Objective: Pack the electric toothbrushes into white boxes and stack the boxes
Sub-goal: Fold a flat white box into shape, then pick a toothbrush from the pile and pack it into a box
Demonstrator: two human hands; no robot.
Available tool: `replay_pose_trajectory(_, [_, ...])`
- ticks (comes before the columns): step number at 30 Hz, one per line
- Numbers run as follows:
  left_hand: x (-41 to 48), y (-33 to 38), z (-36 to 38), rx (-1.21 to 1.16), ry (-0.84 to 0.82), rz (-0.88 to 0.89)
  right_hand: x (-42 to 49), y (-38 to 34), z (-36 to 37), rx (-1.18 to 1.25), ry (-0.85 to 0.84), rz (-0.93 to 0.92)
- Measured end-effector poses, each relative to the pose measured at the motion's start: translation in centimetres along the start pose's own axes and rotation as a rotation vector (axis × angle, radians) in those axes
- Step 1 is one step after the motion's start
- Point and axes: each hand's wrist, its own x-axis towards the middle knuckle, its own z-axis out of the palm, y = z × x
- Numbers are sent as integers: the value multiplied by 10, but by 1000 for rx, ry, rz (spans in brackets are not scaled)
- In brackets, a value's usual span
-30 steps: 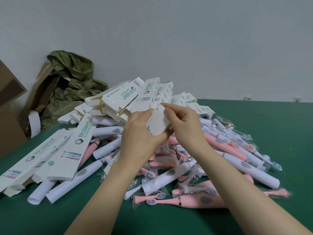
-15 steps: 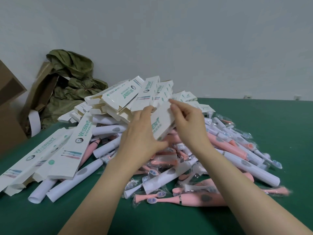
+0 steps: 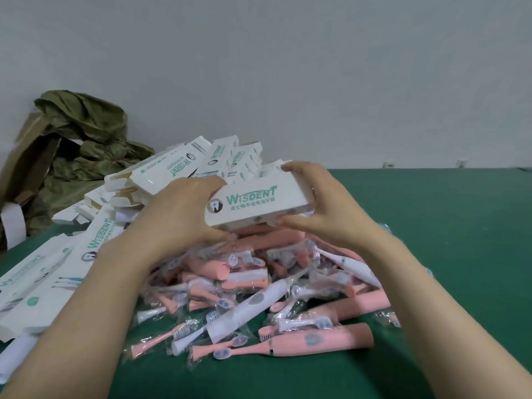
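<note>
Head view: a white box point(image 3: 259, 203) printed WISDENT is held roughly level above the heap, grasped at both ends. The left grip point(image 3: 178, 214) curls round its left end. The right grip point(image 3: 325, 208) pinches the right end, forefinger on the top edge and thumb beneath. Directly below, pink and white toothbrushes point(image 3: 247, 309) in clear wrappers lie heaped on the green counter point(image 3: 446, 254). More white boxes point(image 3: 178, 168) pile up behind and to the left. Crumpled olive cloth point(image 3: 86, 133) and brown cardboard point(image 3: 26, 156) rest against the wall point(image 3: 288, 67).
</note>
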Motion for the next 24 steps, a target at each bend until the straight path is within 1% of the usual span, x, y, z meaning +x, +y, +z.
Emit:
replay_pose_trajectory(2, [20, 8, 3, 55, 16, 36, 4, 14, -8, -38, 59, 96])
replay_pose_trajectory(3, [29, 15, 6, 86, 73, 27, 6, 22, -12, -39, 99, 135])
replay_pose_trajectory(4, [34, 23, 10, 97, 163, 29, 7, 30, -17, -31, 152, 178])
replay_pose_trajectory(6, [36, 38, 20, 61, 325, 100, 10, 50, -31, 14, 317, 295])
replay_pose_trajectory(7, [34, 43, 27, 18, 340, 135, 11, 63, -40, 31, 417, 364])
replay_pose_trajectory(9, [26, 48, 40, -93, 249, 155, 13, 91, -57, 49, 606, 506])
replay_pose_trajectory(11, [21, 51, 54, -107, 130, 169, 11, 121, -72, 49, 698, 642])
replay_pose_trajectory(14, [17, 53, 67, -34, 16, 201, -3, 164, -82, -51, 660, 851])
replay_pose_trajectory(16, [15, 51, 69, -61, 9, 193, -15, 183, -81, -143, 658, 944])
replay_pose_trajectory(19, [15, 46, 68, -105, 27, 191, -24, 198, -76, -181, 614, 1055])
replay_pose_trajectory(20, [15, 45, 68, -105, 24, 194, -26, 201, -74, -218, 553, 1109])
replay_pose_trajectory(22, [15, 44, 67, -100, 3, 206, -32, 203, -69, -350, 367, 1236])
replay_pose_trajectory(23, [14, 43, 67, -101, -4, 210, -36, 203, -66, -405, 305, 1275])
replay_pose_trajectory(24, [13, 43, 67, -108, -11, 211, -38, 203, -63, -428, 284, 1295])
